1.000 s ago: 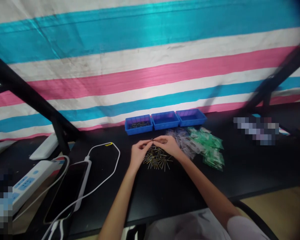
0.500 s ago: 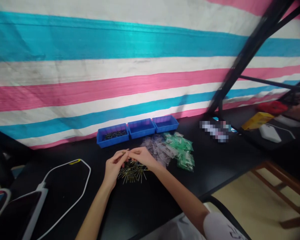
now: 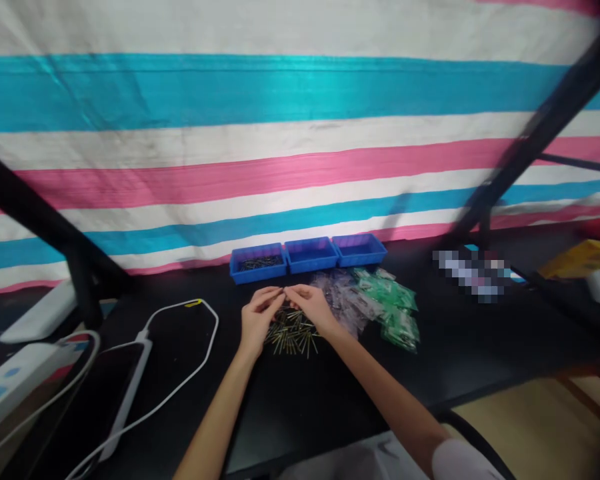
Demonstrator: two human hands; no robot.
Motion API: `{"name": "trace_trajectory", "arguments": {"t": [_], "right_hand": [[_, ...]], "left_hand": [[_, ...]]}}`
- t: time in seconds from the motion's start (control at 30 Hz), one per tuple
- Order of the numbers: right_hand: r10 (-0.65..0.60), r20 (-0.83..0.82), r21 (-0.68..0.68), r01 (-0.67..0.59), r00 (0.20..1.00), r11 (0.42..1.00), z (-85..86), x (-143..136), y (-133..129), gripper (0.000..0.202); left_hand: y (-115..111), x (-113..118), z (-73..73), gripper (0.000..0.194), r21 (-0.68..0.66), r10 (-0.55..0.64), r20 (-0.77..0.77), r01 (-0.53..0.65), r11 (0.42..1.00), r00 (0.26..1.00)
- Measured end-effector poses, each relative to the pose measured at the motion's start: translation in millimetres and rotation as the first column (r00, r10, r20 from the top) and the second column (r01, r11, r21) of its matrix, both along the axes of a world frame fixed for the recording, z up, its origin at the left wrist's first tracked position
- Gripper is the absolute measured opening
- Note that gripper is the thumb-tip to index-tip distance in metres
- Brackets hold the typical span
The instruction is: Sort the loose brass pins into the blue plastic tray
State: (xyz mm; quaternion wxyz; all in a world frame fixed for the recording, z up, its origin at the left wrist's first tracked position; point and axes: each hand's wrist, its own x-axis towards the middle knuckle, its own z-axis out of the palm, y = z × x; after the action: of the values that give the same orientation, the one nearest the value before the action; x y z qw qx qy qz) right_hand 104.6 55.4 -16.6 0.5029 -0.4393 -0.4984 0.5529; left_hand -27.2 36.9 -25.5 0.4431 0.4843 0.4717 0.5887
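My left hand and my right hand meet fingertip to fingertip above a loose pile of thin brass-coloured rods, perhaps screws, on the black table. Both hands are closed in a pinch. Whatever lies between the fingertips is too small to make out. Just behind them, the left blue bin contains many dark, thin pieces. Beside it stand a middle blue bin and a right blue bin, with nothing visible inside. Clear plastic bags and green packets lie to the right of my right hand.
A white cable loops over the table at left, joined to a dark-screened device. A white power strip lies farther left. Black metal struts slant before the striped sheet. A yellow object sits at far right.
The camera view has swung left, so everything appears shifted rightward and more of the left side shows. My hands stay pinched together over the pile.
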Motion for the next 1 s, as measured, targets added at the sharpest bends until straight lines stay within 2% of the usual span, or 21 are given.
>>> {"name": "trace_trajectory", "arguments": {"t": [0.1,0.17,0.27,0.33,0.4,0.47,0.53,0.6,0.7,0.8,0.9,1.0], "right_hand": [[-0.023,0.017,-0.010,0.023,1.000,1.000,-2.9,-9,13,0.031],[0.001,0.036,0.013,-0.001,0.999,1.000,2.4,-15,25,0.033],[0.126,0.092,0.119,-0.136,0.988,0.983,15.4,-16,40,0.043],[0.190,0.270,0.187,-0.245,0.944,0.951,20.4,-8,44,0.052],[0.155,0.526,0.228,-0.314,0.836,0.922,19.0,6,42,0.049],[0.068,0.738,0.234,-0.349,0.671,0.907,11.6,20,35,0.037],[0.007,0.837,0.219,-0.348,0.547,0.912,1.4,29,27,0.029],[-0.028,0.864,0.222,-0.332,0.502,0.917,-8.1,30,20,0.023],[-0.057,0.846,0.257,-0.311,0.530,0.915,-16.2,23,15,0.016],[-0.017,0.801,0.244,-0.300,0.599,0.922,-17.4,18,15,0.012],[0.045,0.718,0.213,-0.281,0.695,0.936,-15.7,17,17,0.011],[0.059,0.552,0.209,-0.206,0.831,0.956,-13.8,18,18,0.020]], "left_hand": [[5,-13,0.4,0.043,-0.035,0.067,-0.033,-0.068,0.997,0.997],[9,-25,-1.3,0.047,-0.048,0.157,-0.072,-0.161,0.986,0.985],[15,-41,-7.7,0.048,-0.059,0.272,-0.185,-0.287,0.956,0.944],[16,-46,-12.6,0.046,-0.083,0.270,-0.235,-0.296,0.952,0.934],[16,-45,-16.2,0.044,-0.117,0.218,-0.253,-0.253,0.960,0.943],[14,-38,-18.1,0.040,-0.153,0.154,-0.264,-0.199,0.968,0.952],[12,-29,-18.8,0.035,-0.187,0.093,-0.270,-0.146,0.971,0.958],[9,-21,-18.6,0.032,-0.218,0.024,-0.245,-0.080,0.973,0.969],[6,-15,-16.6,0.029,-0.258,-0.030,-0.175,-0.016,0.966,0.984],[6,-17,-12.6,0.031,-0.242,0.006,-0.197,-0.054,0.969,0.980],[7,-22,-7.6,0.032,-0.153,0.064,-0.311,-0.116,0.981,0.948],[6,-22,-3.9,0.032,-0.069,0.058,-0.323,-0.084,0.994,0.945]]}}
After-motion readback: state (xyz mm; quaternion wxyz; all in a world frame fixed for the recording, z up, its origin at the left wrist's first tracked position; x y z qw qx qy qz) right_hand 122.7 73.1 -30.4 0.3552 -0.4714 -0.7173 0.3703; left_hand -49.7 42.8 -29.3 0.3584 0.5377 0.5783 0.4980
